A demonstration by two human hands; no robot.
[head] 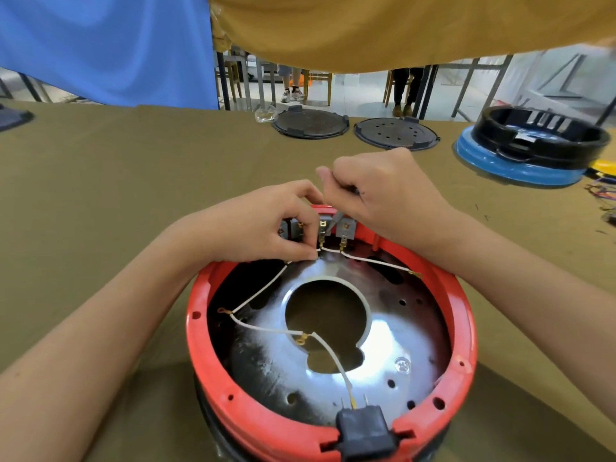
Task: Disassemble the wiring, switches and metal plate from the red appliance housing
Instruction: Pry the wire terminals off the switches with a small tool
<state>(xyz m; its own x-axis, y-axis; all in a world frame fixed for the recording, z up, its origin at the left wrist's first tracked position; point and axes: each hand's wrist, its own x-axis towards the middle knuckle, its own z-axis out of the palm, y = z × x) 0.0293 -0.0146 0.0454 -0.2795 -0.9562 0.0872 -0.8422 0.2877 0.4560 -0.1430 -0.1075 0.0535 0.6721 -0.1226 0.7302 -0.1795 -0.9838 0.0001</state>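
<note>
Two dark round lids [310, 123] on olive tablecloth [133, 181], blue curtain [106, 45] behind.

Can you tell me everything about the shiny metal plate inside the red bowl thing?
The metal plate is a round, silvery, mirror-like disc lying flat inside the red housing. It has a big round hole in the middle with a smaller notch on the near side, and small holes dotted around it. Dark smudges stain parts of it, and light glares off it. White wires with brass ends lie across it. Neither hand visibly touches the plate; both work at the switches on the far side.
</note>
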